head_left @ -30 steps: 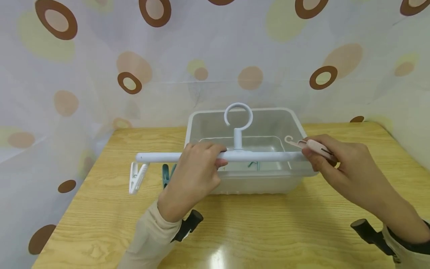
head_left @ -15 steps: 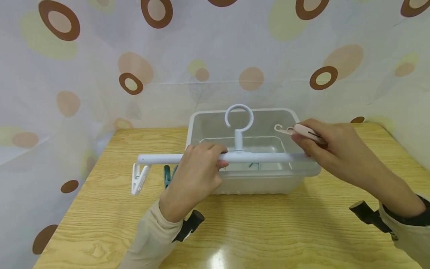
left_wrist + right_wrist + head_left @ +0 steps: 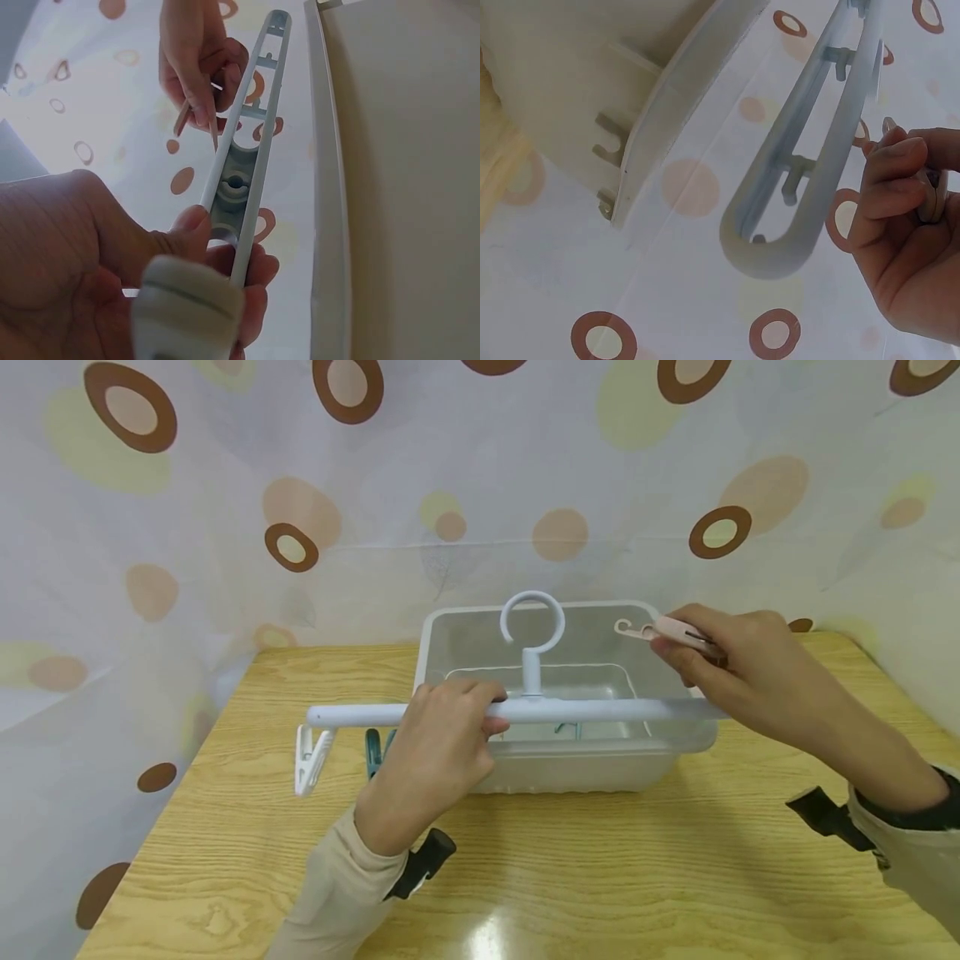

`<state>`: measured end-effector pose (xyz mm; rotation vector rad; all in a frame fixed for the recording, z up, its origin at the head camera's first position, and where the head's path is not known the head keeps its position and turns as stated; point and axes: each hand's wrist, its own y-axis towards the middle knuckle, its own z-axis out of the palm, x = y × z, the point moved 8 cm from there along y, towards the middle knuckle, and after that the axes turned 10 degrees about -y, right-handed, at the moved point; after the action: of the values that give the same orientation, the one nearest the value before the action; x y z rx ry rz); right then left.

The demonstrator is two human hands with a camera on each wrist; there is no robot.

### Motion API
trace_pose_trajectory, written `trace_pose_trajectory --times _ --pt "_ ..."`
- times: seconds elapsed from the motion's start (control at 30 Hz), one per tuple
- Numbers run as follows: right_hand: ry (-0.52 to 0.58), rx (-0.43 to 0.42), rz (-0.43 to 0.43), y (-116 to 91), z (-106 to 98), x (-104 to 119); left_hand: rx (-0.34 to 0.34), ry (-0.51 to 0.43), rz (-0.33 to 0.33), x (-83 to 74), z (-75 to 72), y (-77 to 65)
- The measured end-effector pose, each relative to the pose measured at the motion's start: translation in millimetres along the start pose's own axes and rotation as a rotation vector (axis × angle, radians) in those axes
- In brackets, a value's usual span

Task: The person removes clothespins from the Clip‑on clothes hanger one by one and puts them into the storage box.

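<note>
My left hand [image 3: 438, 747] grips the bar of a pale blue clothes hanger [image 3: 600, 711] left of its middle, with the round hook pointing up. My right hand [image 3: 742, 664] pinches a pale pink clothespin [image 3: 686, 633] whose small curled hook points left, above the bar's right part. Under the bar's left end hangs a white clothespin [image 3: 309, 760]. A dark green clothespin [image 3: 372, 752] beside it is partly hidden by my left hand. The left wrist view shows the hollow underside of the bar [image 3: 232, 176], with crosspieces inside; the right wrist view shows its rounded end [image 3: 769, 251].
A translucent plastic bin [image 3: 570, 770] stands on the wooden table [image 3: 600, 877] behind and below the hanger. Inside it lies a green clothespin [image 3: 568, 729]. A patterned cloth [image 3: 480, 460] covers the wall at the back and sides.
My right hand has risen and moved slightly left with the pink clothespin, from level with the bar to above it. My left hand and the hanger have stayed nearly still.
</note>
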<state>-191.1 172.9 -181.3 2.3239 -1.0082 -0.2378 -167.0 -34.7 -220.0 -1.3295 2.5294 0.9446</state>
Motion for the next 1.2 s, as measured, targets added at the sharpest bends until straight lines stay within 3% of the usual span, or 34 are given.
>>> trace_pose_trajectory --times 0.57,0.8,1.0,1.2 --pt "-0.071 0.116 0.008 23 10 -16 0.005 0.022 0.006 -1.2 -2.0 -1.5" --pt "-0.097 0.25 0.029 40 18 -18 0.026 0.033 -0.013 -0.1 -1.5 -1.5" --pt "-0.142 0.313 -0.04 62 25 -10 0.044 0.045 -0.042 1.5 0.3 -1.0" --pt "-0.106 0.405 -0.073 80 42 -8 0.079 0.052 -0.068 1.3 4.5 -1.0"
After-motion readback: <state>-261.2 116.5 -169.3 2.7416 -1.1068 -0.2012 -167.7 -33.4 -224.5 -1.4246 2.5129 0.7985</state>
